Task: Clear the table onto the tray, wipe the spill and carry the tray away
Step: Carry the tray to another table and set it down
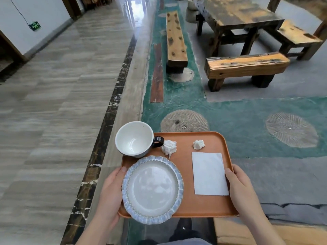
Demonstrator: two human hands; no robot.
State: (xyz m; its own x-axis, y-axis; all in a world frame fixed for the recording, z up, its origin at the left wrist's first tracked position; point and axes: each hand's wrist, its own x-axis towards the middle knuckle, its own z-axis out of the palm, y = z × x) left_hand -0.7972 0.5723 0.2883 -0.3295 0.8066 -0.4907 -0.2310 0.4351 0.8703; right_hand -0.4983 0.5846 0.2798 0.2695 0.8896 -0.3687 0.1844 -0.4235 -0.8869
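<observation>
Tray (208, 207), stiff and light, held level over the floor: left hand (110, 190) and right hand (242, 190) curl round its side rims. Loose, fragile cup (134, 138) far left and plate (152, 190) near left may slide; napkin (209, 174) is featherlight.

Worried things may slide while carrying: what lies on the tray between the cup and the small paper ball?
In the head view, a crumpled tissue lies between the cup and the small paper ball, right by the cup's handle; beyond it, bare tray.

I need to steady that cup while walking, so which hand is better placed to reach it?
Left. The left hand grips the tray on the cup's side; the right hand holds the far edge.
</observation>
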